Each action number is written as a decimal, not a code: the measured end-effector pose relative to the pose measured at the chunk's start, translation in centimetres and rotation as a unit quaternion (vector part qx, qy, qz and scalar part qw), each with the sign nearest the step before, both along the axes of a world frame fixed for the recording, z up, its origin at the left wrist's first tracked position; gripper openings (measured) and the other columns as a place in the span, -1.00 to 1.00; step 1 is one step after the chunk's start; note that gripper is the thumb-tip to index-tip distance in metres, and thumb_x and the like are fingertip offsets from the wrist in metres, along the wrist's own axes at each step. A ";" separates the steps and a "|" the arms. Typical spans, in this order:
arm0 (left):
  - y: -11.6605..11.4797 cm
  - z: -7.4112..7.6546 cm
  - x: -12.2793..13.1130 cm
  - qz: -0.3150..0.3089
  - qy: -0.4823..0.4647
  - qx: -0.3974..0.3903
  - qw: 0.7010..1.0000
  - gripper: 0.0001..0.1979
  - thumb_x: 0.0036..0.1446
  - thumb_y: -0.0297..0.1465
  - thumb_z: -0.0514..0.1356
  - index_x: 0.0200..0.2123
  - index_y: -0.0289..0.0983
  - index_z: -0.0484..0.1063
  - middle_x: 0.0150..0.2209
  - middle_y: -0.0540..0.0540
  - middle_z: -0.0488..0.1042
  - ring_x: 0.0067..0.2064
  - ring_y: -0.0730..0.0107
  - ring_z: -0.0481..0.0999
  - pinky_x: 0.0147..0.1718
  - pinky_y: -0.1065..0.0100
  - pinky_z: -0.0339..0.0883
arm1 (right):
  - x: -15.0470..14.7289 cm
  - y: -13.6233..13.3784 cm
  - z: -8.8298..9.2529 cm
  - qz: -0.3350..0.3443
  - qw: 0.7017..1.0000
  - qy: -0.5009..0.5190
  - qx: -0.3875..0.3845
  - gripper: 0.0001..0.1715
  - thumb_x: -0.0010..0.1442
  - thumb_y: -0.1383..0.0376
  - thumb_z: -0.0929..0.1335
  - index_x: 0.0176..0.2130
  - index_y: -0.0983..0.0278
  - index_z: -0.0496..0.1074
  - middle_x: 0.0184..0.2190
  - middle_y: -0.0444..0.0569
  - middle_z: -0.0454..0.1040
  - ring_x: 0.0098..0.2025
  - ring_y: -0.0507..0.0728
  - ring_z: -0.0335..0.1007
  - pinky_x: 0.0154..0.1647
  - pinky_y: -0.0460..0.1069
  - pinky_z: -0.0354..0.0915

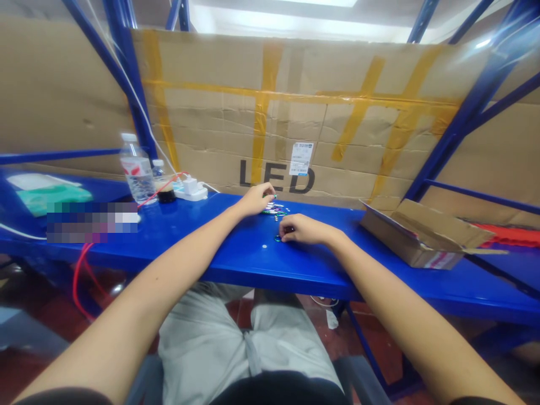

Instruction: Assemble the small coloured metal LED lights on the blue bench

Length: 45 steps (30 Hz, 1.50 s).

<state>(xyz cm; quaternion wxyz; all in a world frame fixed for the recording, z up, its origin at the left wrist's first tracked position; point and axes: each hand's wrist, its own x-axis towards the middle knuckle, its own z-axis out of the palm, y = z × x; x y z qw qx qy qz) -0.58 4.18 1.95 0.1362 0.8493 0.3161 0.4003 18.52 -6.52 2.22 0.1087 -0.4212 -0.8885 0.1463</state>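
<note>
Slender pieces (276, 213), small, green and silvery: loosely grouped on the blue table (236, 259), between the two hands; long axes roughly left to right; which end points which way, too small to tell. Left hand (257, 198): fingers bent, partly open, over the group's left end, a green bit (275, 196) at the fingertips; grip cannot be told. Right hand (298, 229): fingers curled, tips at a rounded piece (277, 239); whether pinched, cannot tell.
</note>
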 end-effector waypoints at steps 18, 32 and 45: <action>2.7 0.5 -2.8 -0.065 0.052 -0.055 0.995 -0.86 0.08 -0.41 0.22 -0.26 -0.30 0.50 -0.28 -0.09 0.57 -0.23 0.31 0.52 -0.16 0.28 0.36 | -2.1 4.1 -3.3 -0.069 0.969 0.086 0.222 -0.88 0.20 0.51 0.32 -0.30 0.31 0.41 -0.25 0.07 0.46 -0.22 0.15 0.33 -0.11 0.02 0.25; 1.2 0.4 -4.0 -0.109 0.165 -0.078 0.977 -0.84 -0.02 -0.40 0.27 -0.31 -0.24 0.56 -0.29 -0.05 0.61 -0.24 0.31 0.54 -0.24 0.34 0.34 | -2.1 4.6 -4.8 -0.091 0.964 0.123 0.217 -0.80 0.25 0.44 0.32 -0.30 0.30 0.56 -0.24 0.10 0.56 -0.17 0.21 0.45 -0.06 0.05 0.29; 1.4 -0.1 -3.8 -0.105 0.130 -0.069 0.983 -0.86 -0.10 -0.42 0.34 -0.37 -0.23 0.61 -0.34 -0.03 0.64 -0.26 0.30 0.56 -0.25 0.34 0.35 | -1.7 4.7 -4.8 -0.085 0.970 0.121 0.195 -0.76 0.26 0.46 0.29 -0.28 0.28 0.55 -0.28 0.04 0.62 -0.21 0.18 0.51 -0.11 0.00 0.30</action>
